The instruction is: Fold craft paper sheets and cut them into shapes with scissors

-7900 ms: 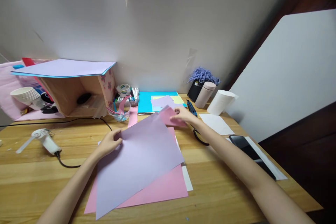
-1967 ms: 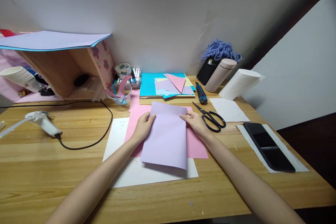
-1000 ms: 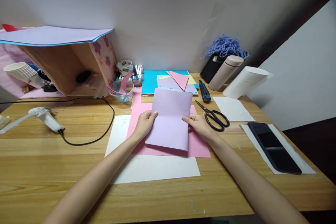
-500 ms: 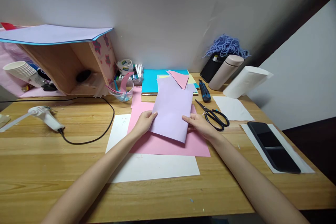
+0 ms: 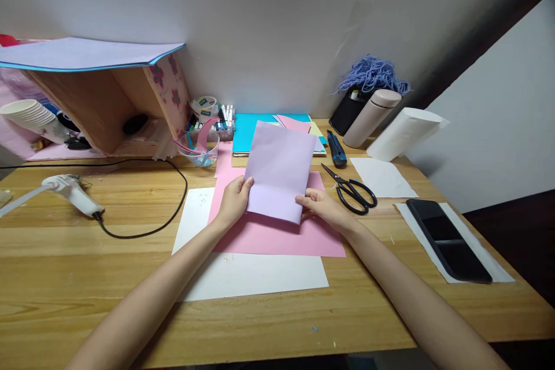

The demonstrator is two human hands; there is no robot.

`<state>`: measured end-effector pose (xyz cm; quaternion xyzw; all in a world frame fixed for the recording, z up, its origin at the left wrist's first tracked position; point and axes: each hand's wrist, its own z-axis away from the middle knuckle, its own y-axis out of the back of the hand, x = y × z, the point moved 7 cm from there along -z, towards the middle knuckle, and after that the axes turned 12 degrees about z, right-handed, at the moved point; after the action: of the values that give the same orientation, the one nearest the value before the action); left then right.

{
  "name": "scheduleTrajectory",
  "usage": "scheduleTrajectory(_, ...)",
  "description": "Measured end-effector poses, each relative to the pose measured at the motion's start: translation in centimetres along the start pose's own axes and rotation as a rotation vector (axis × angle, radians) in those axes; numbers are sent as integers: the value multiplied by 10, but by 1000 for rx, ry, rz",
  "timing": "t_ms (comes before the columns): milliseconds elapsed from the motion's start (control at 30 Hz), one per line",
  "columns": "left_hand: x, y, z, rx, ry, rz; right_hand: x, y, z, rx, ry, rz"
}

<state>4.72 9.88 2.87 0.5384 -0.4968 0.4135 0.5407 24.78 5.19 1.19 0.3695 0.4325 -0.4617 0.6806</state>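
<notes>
A light purple sheet of paper (image 5: 280, 173), possibly folded, is held tilted up between my two hands. My left hand (image 5: 235, 199) pinches its left edge with the thumb on the near face. At the lower right edge my right hand (image 5: 325, 208) grips it, thumb in front and fingers behind. Beneath lies a pink sheet (image 5: 277, 241), which rests on a white sheet (image 5: 260, 277). Black-handled scissors (image 5: 350, 188) lie right of my right hand. Behind the purple paper, a stack with a blue top sheet (image 5: 247, 132) and a pink triangular paper piece (image 5: 295, 122) is partly hidden.
A glue gun (image 5: 76, 193) with its black cord lies left, before an open box (image 5: 165, 98). A plastic cup (image 5: 199, 150) and markers (image 5: 226, 117) stand behind. To the right are a utility knife (image 5: 337, 149), a thermos (image 5: 373, 117), a paper roll (image 5: 401, 134) and a phone (image 5: 448, 240).
Both hands have raised the purple paper's far edge, so it stands steeper and covers more of the stack. The paper has also shifted slightly left.
</notes>
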Motion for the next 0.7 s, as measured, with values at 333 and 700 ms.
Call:
scheduleTrajectory(333, -1, 4, 4, 78, -65, -15, 4, -14, 3, -149, 1, 45)
scheduleTrajectory(700, -3, 6, 2, 89, -49, 21, -1, -18, 9, -202, 17, 113)
